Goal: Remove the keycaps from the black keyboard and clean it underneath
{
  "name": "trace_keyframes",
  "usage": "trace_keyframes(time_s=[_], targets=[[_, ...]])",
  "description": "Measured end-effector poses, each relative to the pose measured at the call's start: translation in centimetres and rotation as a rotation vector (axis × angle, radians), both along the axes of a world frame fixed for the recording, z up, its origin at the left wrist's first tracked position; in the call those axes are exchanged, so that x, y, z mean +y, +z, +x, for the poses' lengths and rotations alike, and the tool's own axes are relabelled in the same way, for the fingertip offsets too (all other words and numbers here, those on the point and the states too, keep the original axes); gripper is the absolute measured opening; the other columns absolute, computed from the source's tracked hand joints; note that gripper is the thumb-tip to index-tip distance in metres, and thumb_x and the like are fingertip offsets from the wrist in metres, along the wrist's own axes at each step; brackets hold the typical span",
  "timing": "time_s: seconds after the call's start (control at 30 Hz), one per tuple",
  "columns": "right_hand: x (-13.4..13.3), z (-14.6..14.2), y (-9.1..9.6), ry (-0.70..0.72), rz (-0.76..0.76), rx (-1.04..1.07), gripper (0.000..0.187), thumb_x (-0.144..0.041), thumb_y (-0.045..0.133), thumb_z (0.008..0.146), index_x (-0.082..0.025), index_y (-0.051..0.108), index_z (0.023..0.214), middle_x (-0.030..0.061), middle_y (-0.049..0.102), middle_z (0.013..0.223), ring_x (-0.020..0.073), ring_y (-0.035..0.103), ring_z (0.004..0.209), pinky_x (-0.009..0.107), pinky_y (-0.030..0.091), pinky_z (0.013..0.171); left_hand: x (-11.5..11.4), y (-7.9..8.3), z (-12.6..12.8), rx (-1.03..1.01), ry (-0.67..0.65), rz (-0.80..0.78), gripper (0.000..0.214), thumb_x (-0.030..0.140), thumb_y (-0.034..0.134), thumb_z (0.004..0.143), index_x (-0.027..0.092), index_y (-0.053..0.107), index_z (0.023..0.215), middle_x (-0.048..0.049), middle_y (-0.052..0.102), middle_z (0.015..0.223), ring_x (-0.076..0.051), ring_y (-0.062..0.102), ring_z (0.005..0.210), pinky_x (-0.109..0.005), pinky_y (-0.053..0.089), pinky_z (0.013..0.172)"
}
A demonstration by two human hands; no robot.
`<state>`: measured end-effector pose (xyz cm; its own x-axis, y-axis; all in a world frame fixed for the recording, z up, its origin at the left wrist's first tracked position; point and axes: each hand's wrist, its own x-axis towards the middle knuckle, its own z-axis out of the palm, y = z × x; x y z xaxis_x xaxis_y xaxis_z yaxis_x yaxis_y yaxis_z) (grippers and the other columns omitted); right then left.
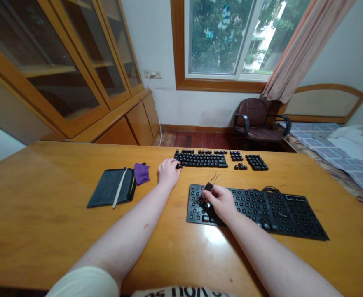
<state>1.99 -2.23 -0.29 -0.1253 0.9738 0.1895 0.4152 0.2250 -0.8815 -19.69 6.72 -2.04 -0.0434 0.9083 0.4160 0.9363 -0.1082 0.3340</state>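
A black keyboard base [261, 212] stripped of its keycaps lies on the wooden desk [45, 206]. Beyond it the removed black keycaps [202, 159] are laid out in keyboard order, with a numpad group [256, 162] to the right. My left hand [168, 171] rests closed at the left end of the keycap rows, its fingertips touching a keycap. My right hand [221, 201] sits over the left part of the keyboard base, closed on a wire keycap puller [208, 188] whose wire loops stick up.
A dark grey pouch [111, 192] with a white tool lying on it and a purple cloth [141, 173] sit left of my left hand. A brown armchair [255, 119] stands under the window, a bed [338, 148] at the right, wooden cabinets [76, 74] at the left.
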Motion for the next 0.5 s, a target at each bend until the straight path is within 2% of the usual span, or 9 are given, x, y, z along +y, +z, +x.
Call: trace_keyframes(time_s=[0.2, 0.3, 0.4, 0.5], targets=[[0.0, 0.0, -0.1, 0.007, -0.014, -0.002, 0.025, -0.039, 0.058, 0.079, -0.017, 0.065, 0.070, 0.0025, 0.065, 0.059, 0.0166, 0.060, 0.054, 0.027, 0.046, 0.054, 0.1, -0.1, -0.2, -0.034, -0.011, 0.024, 0.026, 0.025, 0.067, 0.073, 0.026, 0.063, 0.098, -0.0049, 0.061, 0.110, -0.026, 0.051, 0.105, -0.041, 0.040, 0.091], [-0.1, -0.2, -0.4, 0.003, -0.020, 0.077, 0.023, -0.039, 0.059, 0.079, -0.017, 0.066, 0.081, 0.0024, 0.066, 0.064, 0.0165, 0.061, 0.055, 0.027, 0.048, 0.055, -0.1, 0.2, -0.3, -0.069, -0.036, 0.072, 0.020, 0.023, 0.061, 0.077, 0.024, 0.064, 0.097, -0.0053, 0.061, 0.112, -0.025, 0.052, 0.106, -0.040, 0.041, 0.092], [-0.1, -0.2, 0.1, -0.022, -0.011, 0.162, 0.028, -0.039, 0.059, 0.079, -0.017, 0.064, 0.096, 0.0028, 0.066, 0.068, 0.0169, 0.063, 0.058, 0.029, 0.051, 0.059, -0.8, 1.2, -0.3, -0.110, -0.184, 0.163, 0.017, 0.019, 0.052, 0.083, 0.022, 0.064, 0.094, -0.0051, 0.063, 0.110, -0.021, 0.054, 0.106, -0.038, 0.040, 0.094], [0.0, 0.3, 2.1, 0.020, 0.030, 0.137, 0.023, -0.037, 0.059, 0.080, -0.018, 0.064, 0.091, 0.0051, 0.068, 0.077, 0.0176, 0.064, 0.066, 0.030, 0.052, 0.066, -2.8, 2.8, 0.3, -0.091, -0.372, 0.128, 0.020, 0.017, 0.049, 0.083, 0.022, 0.066, 0.092, -0.0046, 0.064, 0.108, -0.021, 0.055, 0.106, -0.039, 0.040, 0.095]])
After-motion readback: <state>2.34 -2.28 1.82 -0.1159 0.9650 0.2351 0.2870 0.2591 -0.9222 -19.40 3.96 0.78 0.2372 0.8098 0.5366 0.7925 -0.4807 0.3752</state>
